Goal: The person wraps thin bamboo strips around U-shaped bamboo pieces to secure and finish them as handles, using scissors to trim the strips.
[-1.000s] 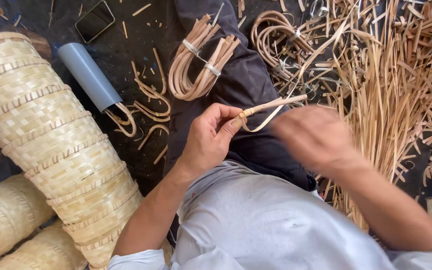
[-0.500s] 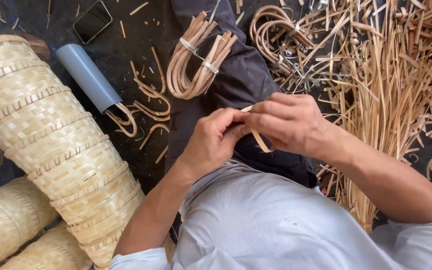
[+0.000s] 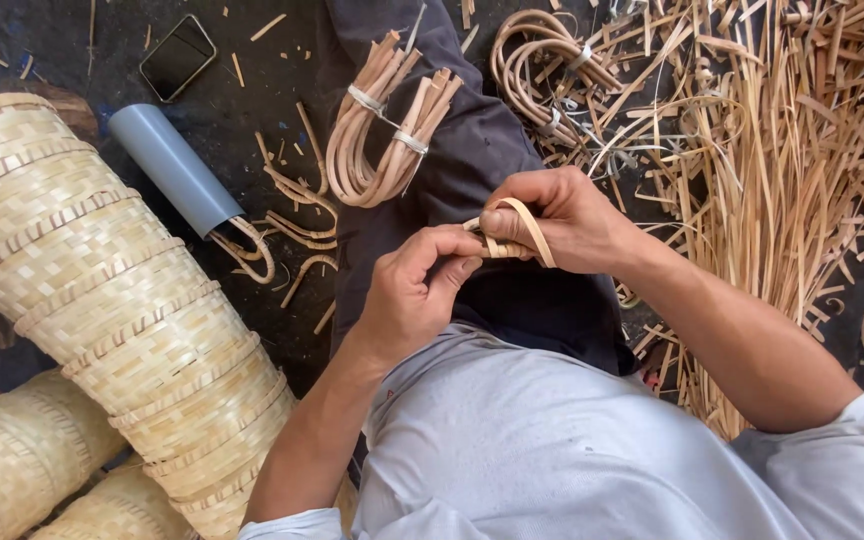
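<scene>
Two hands are closed on a bent cane strip (image 3: 522,232) above a dark-clothed lap: the left hand (image 3: 417,290) pinches its end, the right hand (image 3: 562,220) grips its loop. Stacked woven baskets (image 3: 102,300) are laid on their sides on the dark floor (image 3: 242,110), where loose cane strips (image 3: 782,150) are strewn.

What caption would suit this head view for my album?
Both hands, left hand and right hand, bend a cane strip beside stacked woven baskets.
</scene>
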